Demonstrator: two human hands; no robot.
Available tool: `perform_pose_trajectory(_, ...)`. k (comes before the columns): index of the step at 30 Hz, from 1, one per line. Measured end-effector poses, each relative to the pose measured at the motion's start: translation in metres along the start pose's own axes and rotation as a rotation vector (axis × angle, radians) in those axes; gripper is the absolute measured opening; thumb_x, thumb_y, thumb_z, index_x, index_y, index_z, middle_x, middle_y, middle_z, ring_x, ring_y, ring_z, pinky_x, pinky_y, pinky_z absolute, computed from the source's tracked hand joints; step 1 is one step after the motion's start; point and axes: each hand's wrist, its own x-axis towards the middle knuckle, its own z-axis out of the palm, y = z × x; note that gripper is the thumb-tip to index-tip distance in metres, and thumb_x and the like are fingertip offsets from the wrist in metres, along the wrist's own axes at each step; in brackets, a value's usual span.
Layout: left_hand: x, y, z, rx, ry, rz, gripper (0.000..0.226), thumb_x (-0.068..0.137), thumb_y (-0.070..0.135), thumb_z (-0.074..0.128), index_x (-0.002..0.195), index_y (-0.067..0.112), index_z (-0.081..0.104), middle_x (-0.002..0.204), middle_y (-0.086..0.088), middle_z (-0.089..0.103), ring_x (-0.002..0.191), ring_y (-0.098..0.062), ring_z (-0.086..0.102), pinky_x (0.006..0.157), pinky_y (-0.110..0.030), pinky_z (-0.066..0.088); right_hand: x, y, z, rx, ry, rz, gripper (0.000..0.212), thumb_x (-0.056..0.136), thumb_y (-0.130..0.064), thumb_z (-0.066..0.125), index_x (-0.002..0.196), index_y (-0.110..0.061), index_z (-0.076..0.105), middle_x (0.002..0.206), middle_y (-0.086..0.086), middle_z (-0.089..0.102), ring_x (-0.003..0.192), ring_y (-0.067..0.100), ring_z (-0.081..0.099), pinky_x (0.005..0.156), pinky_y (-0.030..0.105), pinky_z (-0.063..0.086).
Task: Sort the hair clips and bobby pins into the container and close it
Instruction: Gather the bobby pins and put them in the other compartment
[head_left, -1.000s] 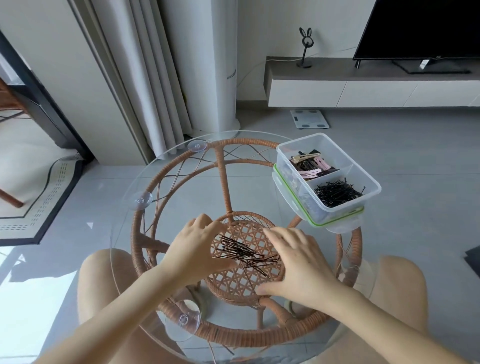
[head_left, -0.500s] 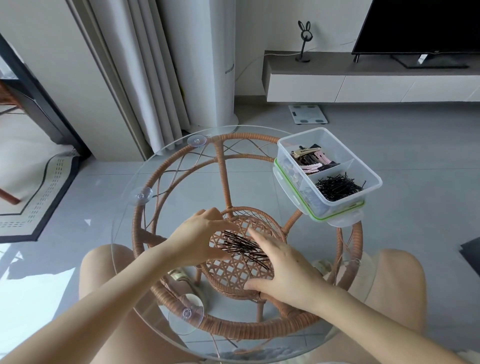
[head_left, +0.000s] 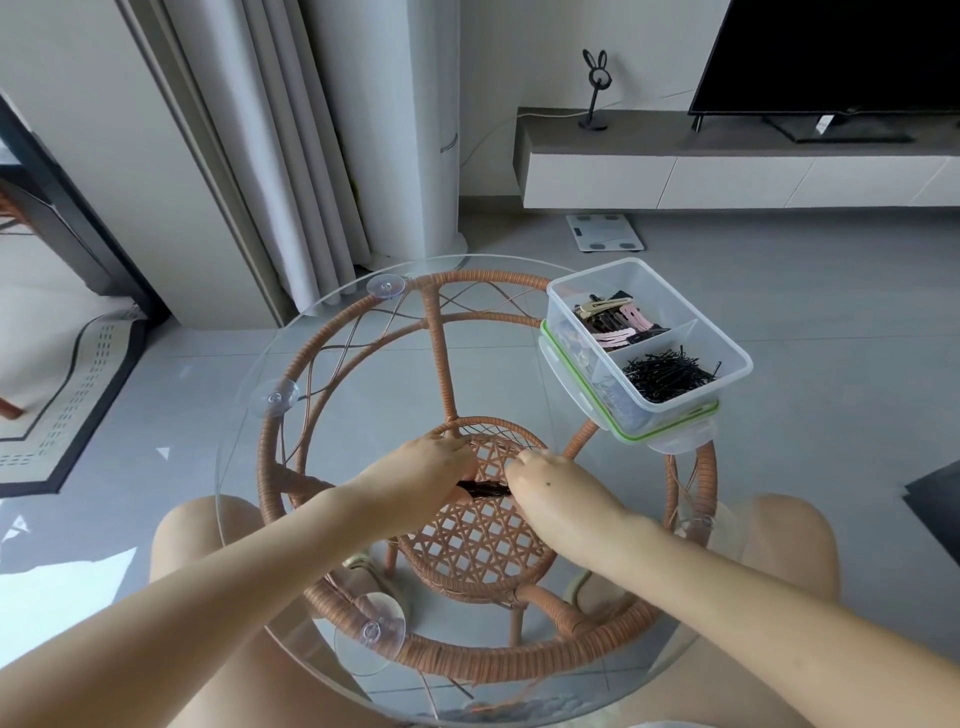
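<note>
Both bare forearms reach in from the lower corners of the frame and meet just below its centre, where the left hand (head_left: 434, 467) and right hand (head_left: 553, 491), knuckles up and fingers curled, pinch the 2 ends of a dark bobby-pin bundle (head_left: 485, 489).

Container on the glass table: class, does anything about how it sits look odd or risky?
Yes. The container rests on its own green-rimmed lid at the table's far right rim, turned askew, and seems to jut past the glass. A knock could tip it. Nothing has spilled.
</note>
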Motion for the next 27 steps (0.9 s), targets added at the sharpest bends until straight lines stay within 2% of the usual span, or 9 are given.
perform_pose_trajectory(2,-0.002,-0.002,-0.003,-0.030,-0.023,-0.022,0.025,0.093,0.027,0.050,0.114,0.013,0.055,0.112,-0.002,0.058,0.100,-0.017,0.052,0.086,-0.028,0.042,0.003,0.008,-0.003,0.050,-0.013,-0.009,0.013,0.088,0.000,0.046,0.093,-0.001,0.058,0.101,0.014,0.061,0.091,0.029,0.057,0.074,0.034,0.044)
perform_pose_trajectory(4,-0.003,-0.003,-0.005,-0.051,-0.035,-0.035,0.024,0.093,0.026,0.050,0.112,0.013,0.056,0.109,-0.002,0.058,0.091,-0.014,0.048,0.083,-0.026,0.041,0.004,0.016,-0.006,0.106,-0.017,0.012,0.013,0.089,-0.006,0.047,0.085,-0.001,0.058,0.093,0.013,0.061,0.086,0.029,0.056,0.070,0.033,0.041)
perform_pose_trajectory(8,-0.005,-0.004,-0.003,-0.089,0.002,-0.061,0.020,0.092,0.024,0.051,0.105,0.011,0.060,0.092,0.003,0.052,0.084,-0.013,0.046,0.075,-0.021,0.038,0.001,0.025,-0.016,0.153,0.001,0.045,0.018,0.089,-0.011,0.047,0.084,0.000,0.061,0.093,0.012,0.063,0.086,0.027,0.057,0.077,0.035,0.044)
perform_pose_trajectory(12,-0.006,-0.005,-0.003,-0.129,0.038,-0.129,0.022,0.091,0.026,0.055,0.107,0.015,0.064,0.104,-0.001,0.065,0.089,-0.018,0.058,0.079,-0.026,0.047,-0.009,0.028,-0.036,0.149,0.075,0.046,0.019,0.089,-0.012,0.046,0.083,-0.001,0.061,0.087,0.009,0.063,0.079,0.024,0.055,0.069,0.031,0.038)
perform_pose_trajectory(15,-0.004,-0.008,-0.005,-0.161,0.049,-0.149,0.023,0.088,0.030,0.058,0.105,0.017,0.067,0.101,0.000,0.068,0.080,-0.012,0.056,0.075,-0.021,0.048,-0.015,0.039,-0.061,0.170,0.150,0.045,0.017,0.090,-0.014,0.049,0.082,-0.005,0.061,0.077,0.000,0.057,0.072,0.017,0.050,0.065,0.026,0.034)
perform_pose_trajectory(17,-0.003,-0.011,-0.007,-0.172,0.041,-0.160,0.025,0.087,0.031,0.060,0.107,0.017,0.067,0.102,0.000,0.069,0.081,-0.009,0.056,0.076,-0.019,0.049,-0.016,0.054,-0.078,0.160,0.211,0.041,0.014,0.087,-0.013,0.053,0.081,-0.006,0.062,0.073,-0.002,0.054,0.069,0.016,0.048,0.065,0.027,0.035)
perform_pose_trajectory(21,0.000,-0.015,-0.014,-0.201,0.059,-0.188,0.023,0.086,0.029,0.062,0.104,0.016,0.068,0.092,0.005,0.066,0.083,-0.009,0.060,0.078,-0.019,0.052,-0.017,0.095,-0.107,0.057,0.252,0.048,0.009,0.085,-0.012,0.056,0.085,-0.006,0.063,0.082,0.005,0.063,0.074,0.020,0.051,0.064,0.029,0.032)
perform_pose_trajectory(24,0.006,-0.013,-0.030,-0.228,0.107,-0.183,0.018,0.085,0.027,0.062,0.098,0.016,0.069,0.084,0.007,0.066,0.072,-0.003,0.059,0.066,-0.006,0.047,-0.015,0.131,-0.118,-0.080,0.274,0.109,0.011,0.087,-0.017,0.053,0.090,-0.010,0.062,0.093,0.004,0.065,0.088,0.026,0.056,0.068,0.031,0.035)
perform_pose_trajectory(27,0.014,-0.004,-0.049,-0.265,0.174,-0.166,0.004,0.084,0.027,0.064,0.084,0.023,0.066,0.066,0.020,0.055,0.059,0.006,0.052,0.054,0.000,0.041,-0.009,0.160,-0.117,-0.151,0.195,0.153,0.013,0.089,-0.021,0.053,0.093,-0.014,0.064,0.096,-0.001,0.066,0.096,0.022,0.053,0.071,0.029,0.034)
